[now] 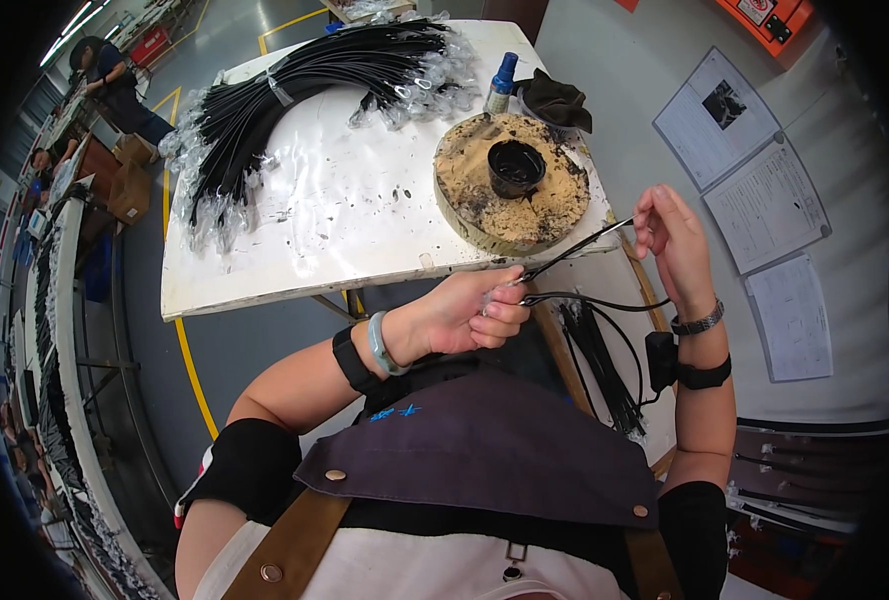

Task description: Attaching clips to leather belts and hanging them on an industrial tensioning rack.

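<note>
My left hand (485, 310) is closed around a black cable (605, 302), with a bit of clear plastic showing at the fingers. From that fist a straight, dark, thin length (580, 245) slants up to the right and ends in a shiny tip. My right hand (673, 232) is raised at that tip, its fingers bent together around it; the exact grip is partly hidden. The cable also loops below my right wrist. Just beyond my hands, a small black cup (517, 168) with dark, glossy contents sits on a round, tan, black-stained block (455, 190).
A large tied bundle of black cables (315, 75) with clear plastic-covered ends lies across the white table (295, 265). A blue-capped bottle (503, 85) and dark cloth (555, 98) stand behind the block. More cables (605, 365) lie below my right forearm. Far left, a person (115, 85) stands.
</note>
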Motion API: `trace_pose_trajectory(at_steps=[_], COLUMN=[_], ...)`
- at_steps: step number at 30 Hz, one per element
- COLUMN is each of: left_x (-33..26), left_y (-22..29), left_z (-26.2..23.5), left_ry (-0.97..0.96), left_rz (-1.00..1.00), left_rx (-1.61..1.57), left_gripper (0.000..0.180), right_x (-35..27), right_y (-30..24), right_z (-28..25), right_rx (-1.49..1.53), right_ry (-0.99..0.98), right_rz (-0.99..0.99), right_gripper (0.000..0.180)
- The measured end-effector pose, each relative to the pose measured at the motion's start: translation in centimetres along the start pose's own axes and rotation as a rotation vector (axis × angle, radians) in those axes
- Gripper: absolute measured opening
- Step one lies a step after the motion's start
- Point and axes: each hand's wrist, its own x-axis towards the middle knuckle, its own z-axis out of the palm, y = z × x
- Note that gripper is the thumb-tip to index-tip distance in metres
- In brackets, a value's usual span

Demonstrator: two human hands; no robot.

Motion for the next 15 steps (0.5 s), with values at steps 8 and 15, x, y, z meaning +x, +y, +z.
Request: trace_pose_trajectory(at_steps=[8, 15], left_x=[0.07, 0.11], left_y=[-0.06, -0.04], left_z=[0.35, 0.25], left_ry=[0.044, 0.064], left_rz=[-0.006, 0.000], left_rx=[0.044, 0.055], left_gripper=[0.041, 0.042], right_x=[-0.20, -0.07], right_y=[-0.15, -0.31], right_z=[-0.53, -0.95], right_rx=[-0.009, 0.037], right_ry=[0.017, 0.051], right_rz=[-0.010, -0.055], right_gripper=[0.027, 0.027])
